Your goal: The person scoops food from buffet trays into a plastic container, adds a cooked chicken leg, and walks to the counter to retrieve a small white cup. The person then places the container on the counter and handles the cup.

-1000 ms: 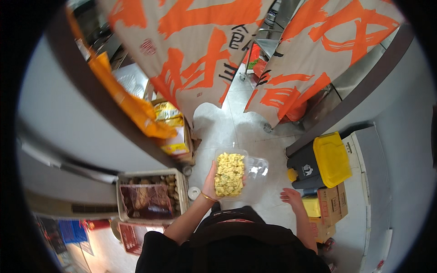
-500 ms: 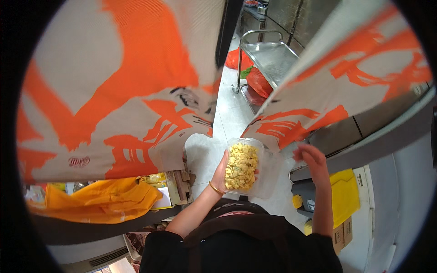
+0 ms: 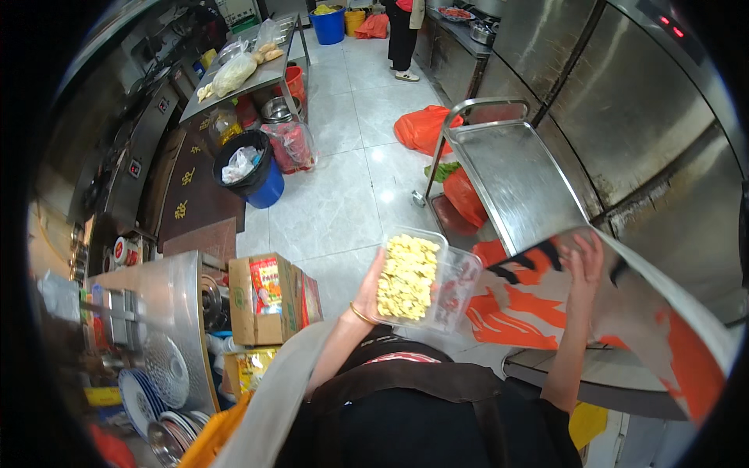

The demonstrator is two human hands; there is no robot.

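A clear plastic food container (image 3: 443,244) rests in my left hand (image 3: 370,292), which grips its left side. Small yellow crumbly pieces (image 3: 407,277), looking like scrambled egg, fill it. Its clear lid (image 3: 456,290) lies folded out on the right. My right hand (image 3: 582,259) presses against an orange-and-grey door curtain (image 3: 523,312) with its fingers stretched out, pushing the cloth to the right. On the left, a pale edge of the other curtain half (image 3: 289,390) hangs over my left forearm.
Ahead right stands a steel trolley (image 3: 515,168), with red bags (image 3: 425,129) beside it. A bin (image 3: 253,168), cardboard box (image 3: 257,320) and stacked plates (image 3: 140,398) line the left. Tiled floor (image 3: 335,203) runs between, and a person (image 3: 402,39) stands at the back.
The curtain halves have parted around me, uncovering the kitchen. My right hand has moved up and right onto the right half. My left hand still holds the container.
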